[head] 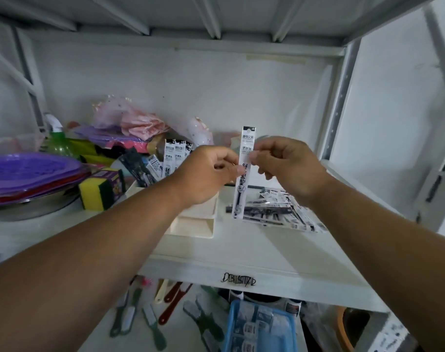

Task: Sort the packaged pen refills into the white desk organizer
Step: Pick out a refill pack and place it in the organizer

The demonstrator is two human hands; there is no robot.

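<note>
While both hands pinched it, left hand [211, 171] and right hand [285, 163], the long white printed refill packet [244, 174] stood upright over the white shelf [254, 250], between the white plastic desk organizer [191, 222] and loose packets [274, 212] near the shelf's right edge.

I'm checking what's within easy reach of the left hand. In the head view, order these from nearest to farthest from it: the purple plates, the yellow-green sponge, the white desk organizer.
1. White desk organizer: directly under and beside the left hand.
2. Yellow-green sponge: to the left, on the shelf.
3. Purple plates: far left, beyond the sponge.
</note>
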